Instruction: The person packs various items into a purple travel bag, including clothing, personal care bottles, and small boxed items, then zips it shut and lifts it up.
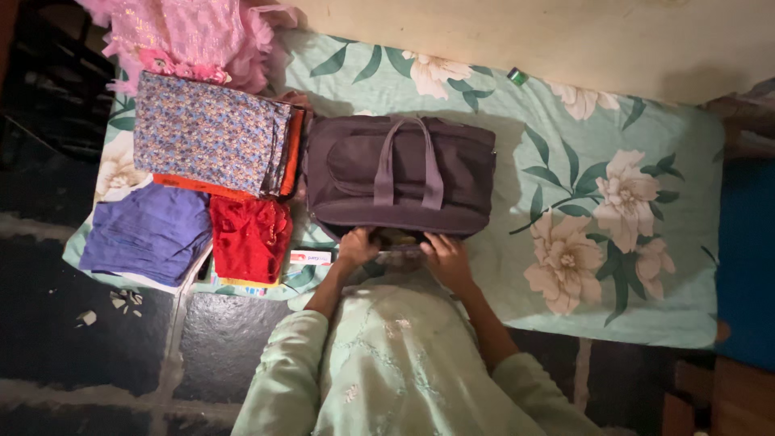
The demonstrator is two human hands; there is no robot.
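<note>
A dark purple travel bag (401,173) with two lighter handles lies on a floral bedsheet (581,202). Both my hands are at its near edge. My left hand (356,245) grips the bag's near opening, fingers curled over the edge. My right hand (446,257) rests on the same edge, next to a pale item half hidden between the hands. What is inside the bag is hidden.
Left of the bag are folded clothes: a blue patterned stack (210,133) over orange cloth, a red garment (250,238), a purple garment (149,230) and a pink frilly garment (194,36). A small white box (311,257) lies by my left hand. A small green object (517,77) sits near the wall.
</note>
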